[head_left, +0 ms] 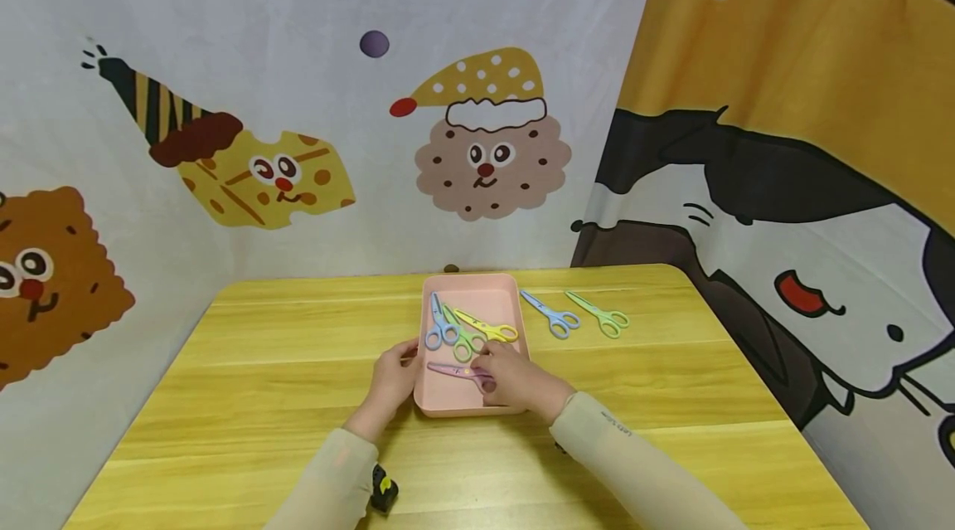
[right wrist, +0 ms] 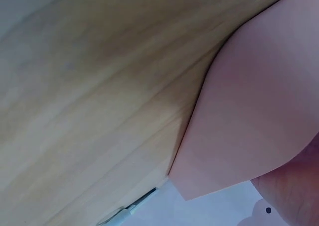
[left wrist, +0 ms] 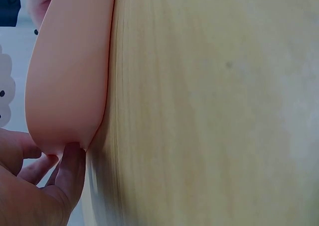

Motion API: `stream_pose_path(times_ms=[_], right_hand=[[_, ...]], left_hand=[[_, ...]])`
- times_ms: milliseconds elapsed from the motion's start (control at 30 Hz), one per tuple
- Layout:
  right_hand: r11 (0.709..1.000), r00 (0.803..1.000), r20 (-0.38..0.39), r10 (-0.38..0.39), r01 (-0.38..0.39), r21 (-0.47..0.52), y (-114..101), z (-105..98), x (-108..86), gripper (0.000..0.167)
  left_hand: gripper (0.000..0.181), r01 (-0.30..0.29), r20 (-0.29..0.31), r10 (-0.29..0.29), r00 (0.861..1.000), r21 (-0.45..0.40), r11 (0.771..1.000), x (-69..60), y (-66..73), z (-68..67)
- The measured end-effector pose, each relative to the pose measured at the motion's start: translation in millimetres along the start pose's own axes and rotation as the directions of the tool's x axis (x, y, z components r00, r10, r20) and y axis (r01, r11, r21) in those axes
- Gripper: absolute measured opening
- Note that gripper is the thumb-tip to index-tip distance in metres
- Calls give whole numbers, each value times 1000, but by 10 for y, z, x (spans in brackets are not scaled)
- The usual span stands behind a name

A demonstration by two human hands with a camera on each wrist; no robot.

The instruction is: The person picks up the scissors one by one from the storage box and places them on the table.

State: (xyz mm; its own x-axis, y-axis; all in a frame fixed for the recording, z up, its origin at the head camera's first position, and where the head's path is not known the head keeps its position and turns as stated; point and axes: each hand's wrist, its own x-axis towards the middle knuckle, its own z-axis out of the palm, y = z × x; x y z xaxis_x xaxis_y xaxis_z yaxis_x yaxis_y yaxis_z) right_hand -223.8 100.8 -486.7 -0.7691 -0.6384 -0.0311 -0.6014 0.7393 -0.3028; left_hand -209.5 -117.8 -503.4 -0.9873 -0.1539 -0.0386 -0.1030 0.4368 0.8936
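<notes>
A shallow pink tray (head_left: 477, 411) lies on the table. My left hand (head_left: 393, 385) holds its left side; the left wrist view shows the fingers (left wrist: 73, 169) against the tray's wall. Inside the tray, my right hand (head_left: 515, 379) pinches the purple scissors (head_left: 448, 369) by the handle end, with part of the handles hidden by the fingers. Blue scissors (head_left: 437, 323), green scissors (head_left: 460, 337) and yellow scissors (head_left: 488, 326) lie farther back in the tray. In the right wrist view, the tray wall hides the right fingers.
To the right of the tray, another pair of blue scissors (head_left: 552, 315) and another pair of green scissors (head_left: 599, 315) lie on the wooden table (head_left: 283, 356). A cartoon-printed curtain (head_left: 313, 41) hangs behind the table's far edge.
</notes>
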Motion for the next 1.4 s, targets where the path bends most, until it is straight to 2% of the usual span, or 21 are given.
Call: stream_pose_path(times_ms=[400,967,1400], right_hand=[[997,997,4,74,-74,14,-64,-28,-11,45],[999,998,-43,45,-45,1,-30,-21,-4,51],[996,992,-90,84,-83,9,-29,-135,-20,53]], left_hand=[[35,11,3,-11,1000,-1,1000,-1,-8,6],[35,10,5,-10,1000,3,1000,8,-21,-1],[35,22,11,-22,1000,1,1000,17,-32,6]])
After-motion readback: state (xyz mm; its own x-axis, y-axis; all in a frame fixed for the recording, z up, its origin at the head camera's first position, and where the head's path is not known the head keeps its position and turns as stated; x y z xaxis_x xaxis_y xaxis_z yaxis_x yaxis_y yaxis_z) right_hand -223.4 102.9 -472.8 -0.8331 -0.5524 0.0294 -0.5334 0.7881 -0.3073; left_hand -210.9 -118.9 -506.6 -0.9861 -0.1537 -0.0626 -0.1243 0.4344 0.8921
